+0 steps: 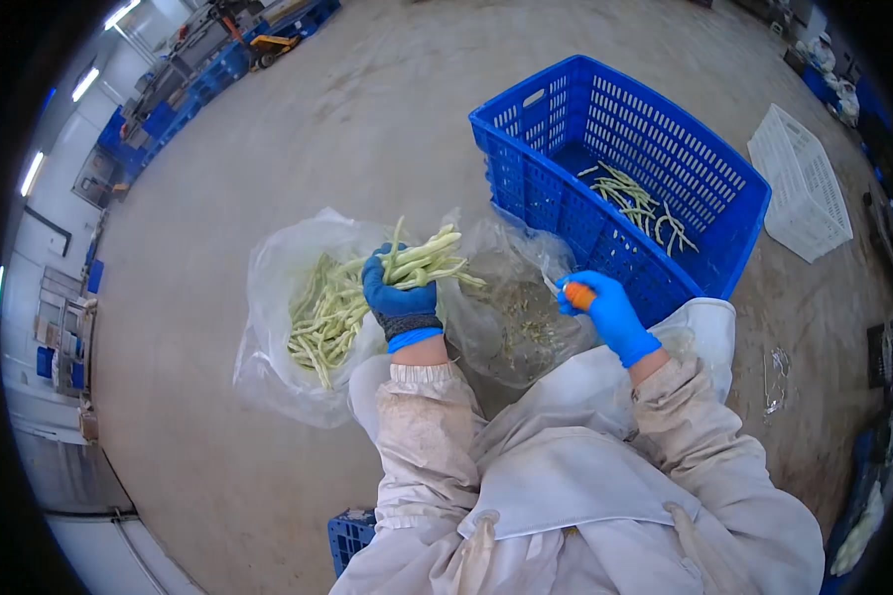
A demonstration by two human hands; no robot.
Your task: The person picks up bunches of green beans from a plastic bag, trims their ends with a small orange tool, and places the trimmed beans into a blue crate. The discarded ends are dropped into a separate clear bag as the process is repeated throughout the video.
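My left hand point(399, 293), in a dark blue glove, is closed around a bunch of pale green beans point(429, 260) whose ends stick out to the right. Under and beside it, more beans point(325, 322) lie in a clear plastic bag point(268, 342). My right hand point(610, 312), gloved in bright blue, grips a small knife with an orange handle point(578, 296); its short blade points left and shows only in part. Between both hands a second clear bag point(486, 342) holds small trimmed bits. Several beans point(640, 203) lie inside the blue crate point(605, 233) beyond my right hand.
A white crate point(802, 183) stands on the floor right of the blue one. Part of another blue crate point(350, 535) shows near my left side. Wire-like pieces point(776, 377) lie on the floor at right. A pallet jack point(271, 45) and shelving are far left.
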